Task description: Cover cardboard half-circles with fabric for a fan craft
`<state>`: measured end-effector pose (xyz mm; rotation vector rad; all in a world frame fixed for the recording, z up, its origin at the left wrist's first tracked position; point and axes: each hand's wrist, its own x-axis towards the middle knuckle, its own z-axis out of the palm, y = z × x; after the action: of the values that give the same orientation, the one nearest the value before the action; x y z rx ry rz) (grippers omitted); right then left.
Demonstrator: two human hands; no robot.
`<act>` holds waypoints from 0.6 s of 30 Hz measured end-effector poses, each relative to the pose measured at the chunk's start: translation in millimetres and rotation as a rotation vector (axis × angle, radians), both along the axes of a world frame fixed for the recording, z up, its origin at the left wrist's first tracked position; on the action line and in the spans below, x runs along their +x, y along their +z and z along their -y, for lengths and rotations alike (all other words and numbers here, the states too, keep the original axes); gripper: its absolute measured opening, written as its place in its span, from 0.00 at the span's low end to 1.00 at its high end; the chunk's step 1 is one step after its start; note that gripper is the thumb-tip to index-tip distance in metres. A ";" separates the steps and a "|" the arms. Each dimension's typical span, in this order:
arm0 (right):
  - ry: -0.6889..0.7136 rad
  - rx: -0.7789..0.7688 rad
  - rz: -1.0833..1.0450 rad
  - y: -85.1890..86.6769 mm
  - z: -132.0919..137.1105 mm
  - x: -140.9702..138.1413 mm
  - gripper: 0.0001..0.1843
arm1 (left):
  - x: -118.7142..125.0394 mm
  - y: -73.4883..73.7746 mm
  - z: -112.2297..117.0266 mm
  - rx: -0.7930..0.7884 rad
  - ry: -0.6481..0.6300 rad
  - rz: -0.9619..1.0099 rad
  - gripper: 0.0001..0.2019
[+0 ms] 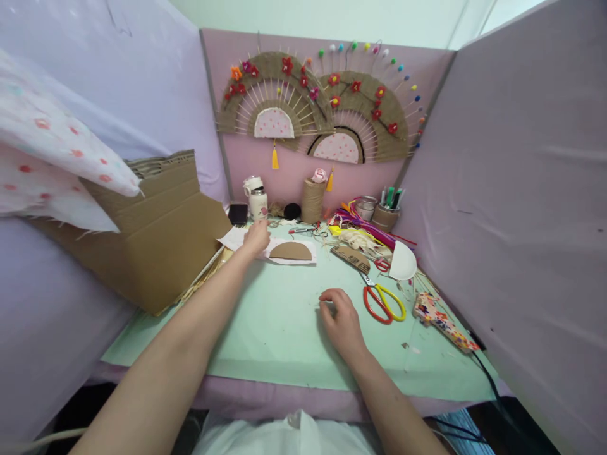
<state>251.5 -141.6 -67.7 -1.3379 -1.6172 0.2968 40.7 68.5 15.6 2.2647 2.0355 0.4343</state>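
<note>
My left hand [257, 237] reaches far forward over a spotted white cloth piece [303, 260]. Its fingers look curled at the cloth's far side; what they hold, if anything, is hidden. On the cloth, just right of that hand, lies a half-round cardboard piece [291, 251]. A white bottle [258, 204] stands right behind the left hand. My right hand [340, 317] rests at the middle of the green tabletop [265, 322], loosely bent, thumb and fingers apart, with nothing in it. Scissors with red and yellow handles [383, 304] lie to its right.
A large cardboard sheet [161, 246] leans at left, with spotted fabric [57, 145] over it. At the back stand a twine roll [313, 201] and a pen holder [386, 217]. A floral-patterned glue gun [443, 323] with a cord lies at right. Two decorated fans [370, 114] hang behind.
</note>
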 end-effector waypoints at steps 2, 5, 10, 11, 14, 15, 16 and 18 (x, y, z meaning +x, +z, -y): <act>0.006 -0.010 0.004 -1.8 -0.3 -0.4 0.07 | -20.3 -2.3 2.6 -0.036 -0.012 -0.062 0.19; 0.004 -0.009 -0.005 -0.9 0.4 -0.2 0.07 | -44.2 -10.2 9.1 -0.087 -0.031 -0.153 0.14; 0.000 0.037 -0.008 20.2 4.6 10.2 0.05 | -55.4 -27.9 13.7 -0.083 -0.051 -0.233 0.14; -0.007 0.057 -0.001 26.6 5.3 14.3 0.05 | -55.5 -30.2 13.5 -0.071 -0.054 -0.243 0.15; -0.051 0.103 0.042 44.8 5.7 30.8 0.04 | -55.5 -33.0 12.6 -0.045 -0.055 -0.267 0.15; -0.067 0.104 0.063 49.9 4.7 37.5 0.04 | -55.7 -32.6 12.3 -0.040 -0.054 -0.272 0.15; -0.083 0.095 0.086 54.4 2.9 44.6 0.05 | -55.8 -31.7 12.1 -0.035 -0.051 -0.275 0.15; -0.111 0.037 0.144 61.9 -4.7 59.9 0.06 | -55.6 -27.9 11.9 -0.028 -0.045 -0.275 0.14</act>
<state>311.4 -136.9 -5.8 -1.4419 -1.6514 0.1054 -14.9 56.6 -12.3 2.4653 2.0862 0.0934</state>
